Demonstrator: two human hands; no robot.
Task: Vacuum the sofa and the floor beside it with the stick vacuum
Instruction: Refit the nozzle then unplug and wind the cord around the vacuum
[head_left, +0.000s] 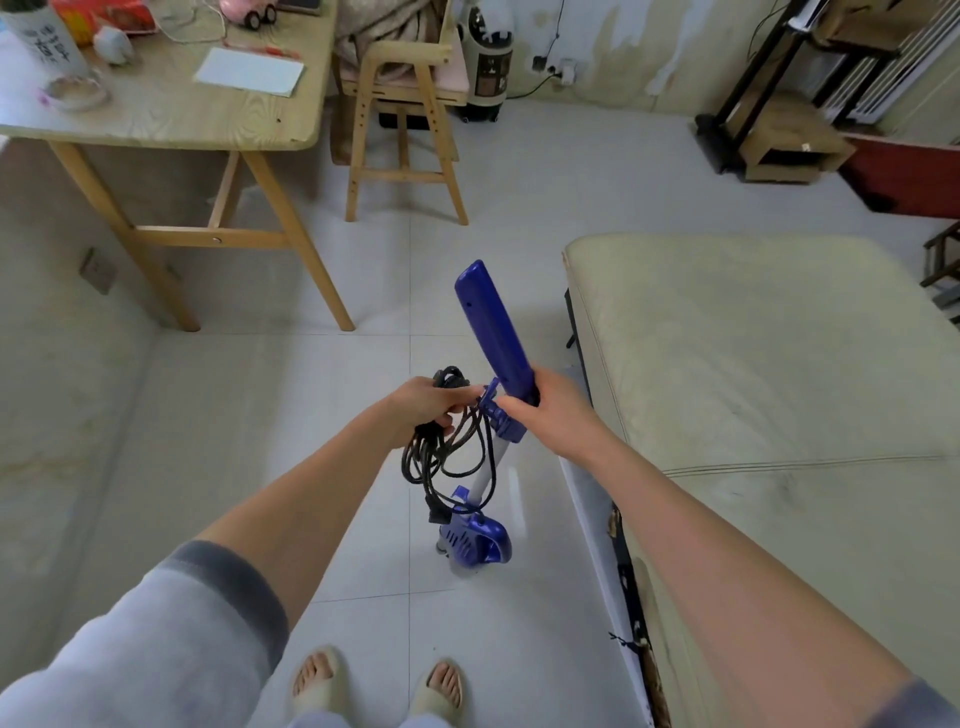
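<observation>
Stick vacuum (493, 332) stood roughly upright on the tiled floor (363, 519), just beside the front edge of the sofa (753, 364), blue handle tilted slightly left at the top. Its blue motor body (475, 538) sat low, at floor level, with a pale tube running up to the handle.

Right hand (535, 402) was wrapped around the lower end of the blue handle, fingers curled about it. Left hand (434, 405) gripped a bundle of black power cord (441, 447); loops of the cord hung down beside the tube, near a blue cord hook on the shaft. The black plug (438, 512) dangled just above the motor body.

Sofa: cream cushions, worn, dark frayed edge along its lower front near the floor.

Wooden table (156, 119) stood at upper left, carrying a sheet of white paper (249, 71) and small clutter. Wooden chair (405, 104) sat beside it, against the wall. Dark shelf frame (753, 88) at upper right.

Person's feet in pale slippers (376, 686) on the tiles at bottom centre; grey sleeves pushed up on both forearms.
</observation>
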